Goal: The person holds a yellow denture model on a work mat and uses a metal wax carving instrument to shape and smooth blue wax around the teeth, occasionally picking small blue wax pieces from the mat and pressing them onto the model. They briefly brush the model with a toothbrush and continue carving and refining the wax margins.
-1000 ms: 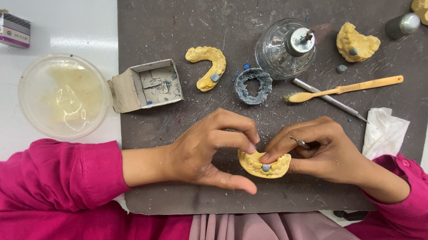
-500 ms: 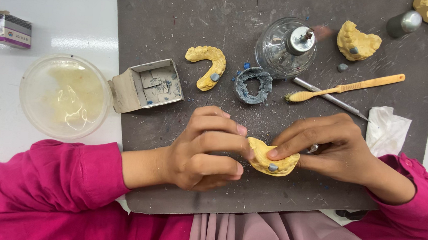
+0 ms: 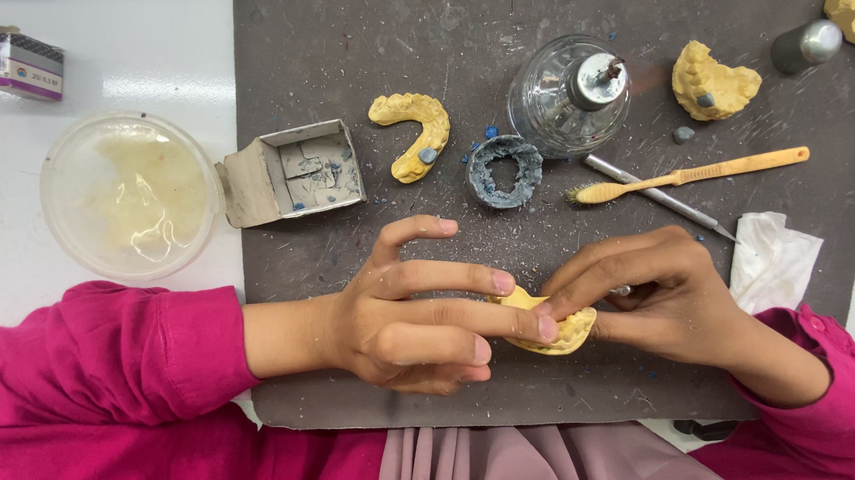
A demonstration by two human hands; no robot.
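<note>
The yellow cast [image 3: 552,324] at lower middle is now gripped by both hands. The left hand [image 3: 412,314] fingers, curled before, are stretched across it; the right hand [image 3: 664,302] pinches it.

Both arms in bright magenta-pink long sleeves w/ loose, softly creased fabric; left sleeve [image 3: 108,368] ends in a plain cuff at the wrist, right sleeve [image 3: 828,388] has a buttoned cuff w/ a small pink button. Left hand [image 3: 412,314] & right hand [image 3: 659,296] bare, no rings, no gloves, nails short. Dusty mauve pleated garment [image 3: 532,473] shows btwn the arms at the bottom edge.
</note>
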